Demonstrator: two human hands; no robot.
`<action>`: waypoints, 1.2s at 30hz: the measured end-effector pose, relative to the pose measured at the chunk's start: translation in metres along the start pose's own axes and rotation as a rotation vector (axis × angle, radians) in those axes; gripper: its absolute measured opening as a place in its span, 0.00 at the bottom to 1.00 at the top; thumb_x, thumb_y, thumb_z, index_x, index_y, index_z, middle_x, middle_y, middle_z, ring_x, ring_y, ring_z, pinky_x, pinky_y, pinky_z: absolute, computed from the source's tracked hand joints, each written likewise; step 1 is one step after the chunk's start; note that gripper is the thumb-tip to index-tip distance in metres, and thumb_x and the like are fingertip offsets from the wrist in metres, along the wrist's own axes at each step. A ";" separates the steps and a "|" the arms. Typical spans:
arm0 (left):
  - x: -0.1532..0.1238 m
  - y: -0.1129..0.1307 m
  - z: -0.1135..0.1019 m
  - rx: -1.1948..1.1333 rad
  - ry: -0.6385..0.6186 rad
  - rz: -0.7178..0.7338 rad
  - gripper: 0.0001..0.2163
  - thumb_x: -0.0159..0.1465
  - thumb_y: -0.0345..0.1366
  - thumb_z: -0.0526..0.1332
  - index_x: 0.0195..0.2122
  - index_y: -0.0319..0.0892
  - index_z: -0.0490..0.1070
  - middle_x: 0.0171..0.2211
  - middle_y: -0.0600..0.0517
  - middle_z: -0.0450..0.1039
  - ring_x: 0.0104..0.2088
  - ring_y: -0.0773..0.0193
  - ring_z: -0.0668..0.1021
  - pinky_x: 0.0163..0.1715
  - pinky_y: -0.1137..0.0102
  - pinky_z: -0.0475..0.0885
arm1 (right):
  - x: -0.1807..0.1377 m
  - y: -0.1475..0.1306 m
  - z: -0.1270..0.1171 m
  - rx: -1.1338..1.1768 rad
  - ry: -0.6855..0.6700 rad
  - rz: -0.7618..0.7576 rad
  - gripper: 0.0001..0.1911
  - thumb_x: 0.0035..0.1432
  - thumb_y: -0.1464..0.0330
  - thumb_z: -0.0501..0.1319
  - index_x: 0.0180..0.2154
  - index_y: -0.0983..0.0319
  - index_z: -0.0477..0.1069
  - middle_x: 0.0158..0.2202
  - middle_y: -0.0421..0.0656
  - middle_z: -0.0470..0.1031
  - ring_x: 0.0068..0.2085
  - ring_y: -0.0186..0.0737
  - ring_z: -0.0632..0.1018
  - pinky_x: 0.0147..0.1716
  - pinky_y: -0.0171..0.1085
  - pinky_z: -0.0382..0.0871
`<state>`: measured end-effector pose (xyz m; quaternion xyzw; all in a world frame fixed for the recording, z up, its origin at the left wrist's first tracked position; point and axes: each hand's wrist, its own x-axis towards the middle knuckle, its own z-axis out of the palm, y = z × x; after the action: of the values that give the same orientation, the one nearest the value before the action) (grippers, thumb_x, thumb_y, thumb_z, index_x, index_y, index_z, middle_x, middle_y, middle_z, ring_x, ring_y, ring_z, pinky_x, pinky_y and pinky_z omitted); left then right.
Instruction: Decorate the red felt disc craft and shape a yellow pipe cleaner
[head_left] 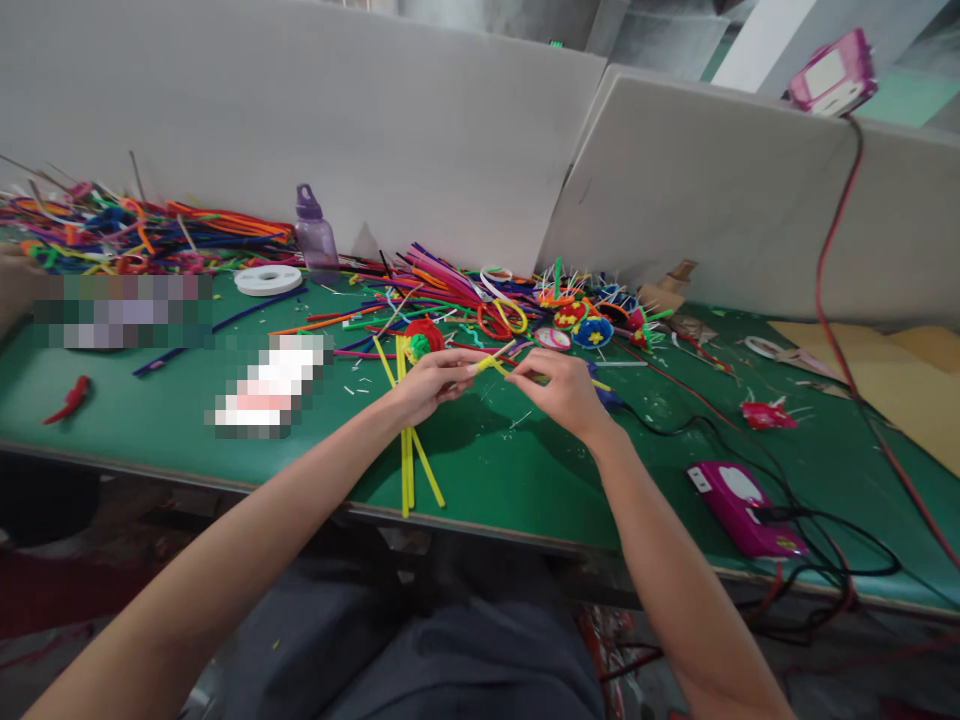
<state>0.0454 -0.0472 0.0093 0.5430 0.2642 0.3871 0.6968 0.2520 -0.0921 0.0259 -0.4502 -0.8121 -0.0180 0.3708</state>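
Note:
Over the green table [480, 480], my left hand [437, 384] pinches a yellow pipe cleaner [489, 362], which looks wound about a thin pale stick. My right hand [556, 390] pinches the other end of that pipe cleaner, fingertips close together. Several straight yellow pipe cleaners [407, 470] lie beneath my left hand and partly under its wrist. Just behind my left hand sits a red and green fuzzy piece [424, 340], partly hidden by the fingers.
Loose coloured pipe cleaners [442, 285] and finished fuzzy pieces [592, 325] pile along the grey partition [337, 110]. A purple bottle [315, 235] and white spool [268, 279] stand left. Right lies a magenta power box [742, 510] with cables. Another person's hand [19, 285] shows far left.

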 end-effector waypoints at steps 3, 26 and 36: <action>-0.002 0.002 0.000 -0.024 -0.130 -0.050 0.10 0.54 0.31 0.65 0.39 0.39 0.77 0.19 0.56 0.59 0.19 0.75 0.60 0.17 0.77 0.47 | 0.001 0.000 -0.001 0.125 -0.005 0.023 0.08 0.56 0.68 0.63 0.25 0.61 0.73 0.27 0.40 0.74 0.29 0.37 0.74 0.31 0.35 0.64; 0.002 -0.008 -0.002 0.351 -0.090 -0.086 0.14 0.57 0.30 0.61 0.46 0.37 0.75 0.19 0.57 0.59 0.19 0.73 0.60 0.19 0.74 0.51 | -0.001 -0.008 -0.005 0.109 -0.018 -0.062 0.07 0.58 0.67 0.60 0.29 0.60 0.72 0.28 0.41 0.73 0.31 0.37 0.74 0.32 0.36 0.65; 0.001 0.000 0.000 0.177 0.006 0.027 0.13 0.57 0.30 0.62 0.44 0.41 0.76 0.21 0.56 0.59 0.21 0.72 0.60 0.20 0.74 0.49 | 0.002 -0.005 -0.010 0.129 0.049 -0.029 0.07 0.56 0.69 0.61 0.26 0.61 0.71 0.26 0.41 0.74 0.29 0.36 0.73 0.31 0.36 0.64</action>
<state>0.0457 -0.0462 0.0092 0.6047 0.2919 0.3733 0.6401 0.2535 -0.0979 0.0362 -0.4129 -0.8087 0.0179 0.4186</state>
